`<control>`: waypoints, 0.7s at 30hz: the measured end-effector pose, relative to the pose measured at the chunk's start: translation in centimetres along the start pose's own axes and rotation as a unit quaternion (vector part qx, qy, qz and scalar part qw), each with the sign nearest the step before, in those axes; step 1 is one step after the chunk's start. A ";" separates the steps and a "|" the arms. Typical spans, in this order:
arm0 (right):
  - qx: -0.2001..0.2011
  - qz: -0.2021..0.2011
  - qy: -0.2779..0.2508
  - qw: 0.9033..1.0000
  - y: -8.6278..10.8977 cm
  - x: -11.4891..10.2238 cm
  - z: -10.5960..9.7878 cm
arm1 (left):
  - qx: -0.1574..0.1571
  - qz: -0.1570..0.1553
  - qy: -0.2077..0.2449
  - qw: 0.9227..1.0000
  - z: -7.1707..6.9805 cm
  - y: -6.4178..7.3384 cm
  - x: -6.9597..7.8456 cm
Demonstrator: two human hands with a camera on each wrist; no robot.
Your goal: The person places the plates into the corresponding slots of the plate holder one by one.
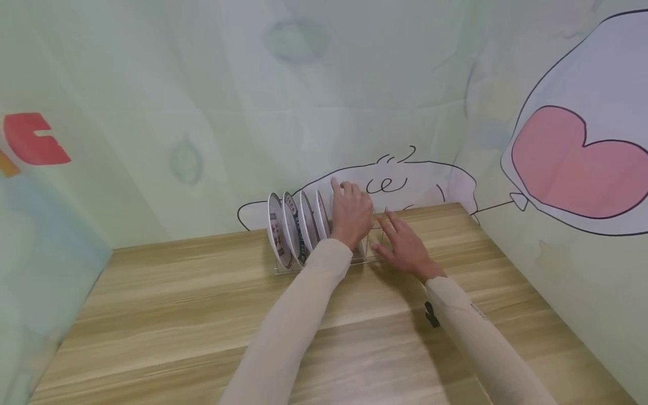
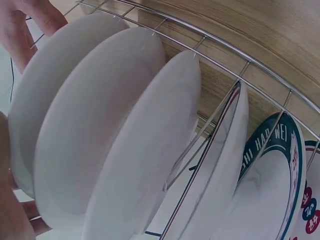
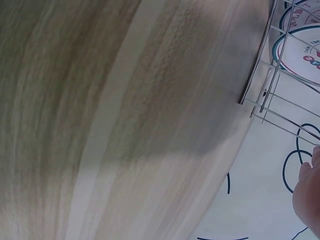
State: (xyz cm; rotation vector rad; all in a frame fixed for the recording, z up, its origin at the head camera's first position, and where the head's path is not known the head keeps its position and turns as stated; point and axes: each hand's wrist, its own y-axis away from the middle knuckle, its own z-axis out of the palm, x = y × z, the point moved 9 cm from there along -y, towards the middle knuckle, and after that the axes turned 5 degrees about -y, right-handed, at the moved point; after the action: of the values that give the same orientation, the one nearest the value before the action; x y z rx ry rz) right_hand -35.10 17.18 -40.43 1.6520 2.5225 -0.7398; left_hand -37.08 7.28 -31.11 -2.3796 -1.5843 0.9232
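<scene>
Several white plates with patterned faces [image 1: 278, 230] stand on edge in a wire dish rack [image 1: 288, 272] at the back of the table. Reaching over the rack, my left hand [image 1: 352, 214] curls its fingers at a plate [image 2: 30, 120] near the right end; its far rim is hidden under the hand in the head view. My right hand [image 1: 405, 244] is at the rack's right end, with thumb and fingers spread and fairly straight against the wires. In the left wrist view the white backs of neighbouring plates [image 2: 100, 130] lean beside the held one.
The wood-grain table [image 1: 192, 315] runs up to a wall covering [image 1: 217, 129] printed with cartoon drawings, close behind the rack. Another printed wall [image 1: 547, 275] borders the right side. A small black item [image 1: 431, 314] shows beside the right sleeve.
</scene>
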 end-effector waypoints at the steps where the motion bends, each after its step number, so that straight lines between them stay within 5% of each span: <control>1: 0.001 -0.001 -0.001 1.000 0.0 0.0 0.0 | 0.001 0.000 0.000 1.000 0.0 0.0 0.0; 15: -0.006 0.024 -0.048 0.999 0.3 0.6 0.2 | -0.013 -0.010 0.033 0.999 0.1 0.8 -0.4; 21: -0.008 0.030 -0.065 0.997 -0.1 0.6 0.4 | -0.018 -0.061 0.073 0.995 -0.1 2.3 -2.5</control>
State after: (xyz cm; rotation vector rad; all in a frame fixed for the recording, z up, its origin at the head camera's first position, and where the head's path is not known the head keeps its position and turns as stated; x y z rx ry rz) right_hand -35.55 17.54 -40.92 1.6099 2.3747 -0.7907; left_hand -35.88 4.10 -30.94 -2.2856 -1.6802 0.6872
